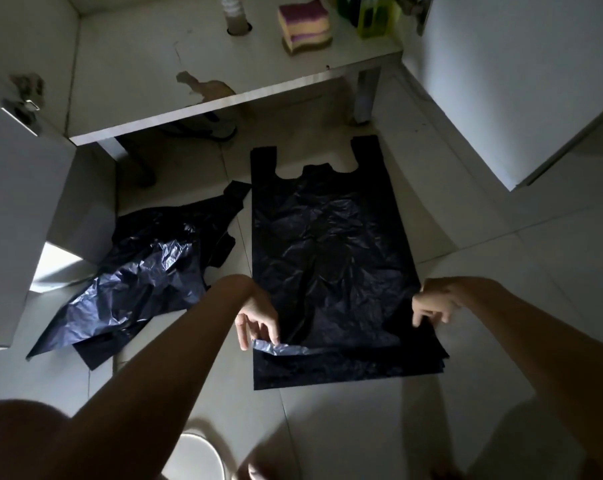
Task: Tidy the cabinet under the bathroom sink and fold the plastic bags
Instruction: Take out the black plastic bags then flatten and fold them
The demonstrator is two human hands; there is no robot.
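Left hand [256,323] pinches the near-left corner of the flat bag [331,258], edge peeled up. Right hand [431,306] pinches its near-right edge. The bag lies on the floor [345,427], long axis running away from both hands, handles far. Thin crinkly black film. Crumpled bags [144,282] left; sponge [305,26] far.

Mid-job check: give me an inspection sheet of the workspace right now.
Surface: tiled floor, dim light.
Job's things: flat bag spread out, handles toward cabinet; crumpled bags left of it.
Clutter: sponge and green bottle in cabinet.
Grippers: left hand pinches flat bag's near left corner; right hand touches its near right edge, grip unclear.
Cables: nothing seen.
Surroundings: left door and right door open; pipe at the back.
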